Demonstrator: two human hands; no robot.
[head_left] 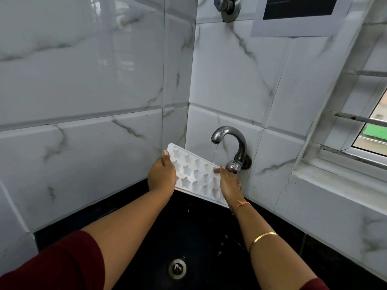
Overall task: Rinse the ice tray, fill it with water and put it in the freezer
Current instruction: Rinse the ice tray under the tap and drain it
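Black round sink basin with a metal drain sits right below both hands. Left hand grips the left end of the white plastic ice tray with star-shaped wells, thumb on top. Right hand grips the right end the same way. The tray's tilted between them. Just past the right thumb, the curved steel tap runs water onto the tray's far edge.

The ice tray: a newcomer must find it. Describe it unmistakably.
Start at the black sink in the tiled corner. Above it, under the curved metal tap, the left hand and right hand hold a white plastic tray. Only it has star-shaped pockets.
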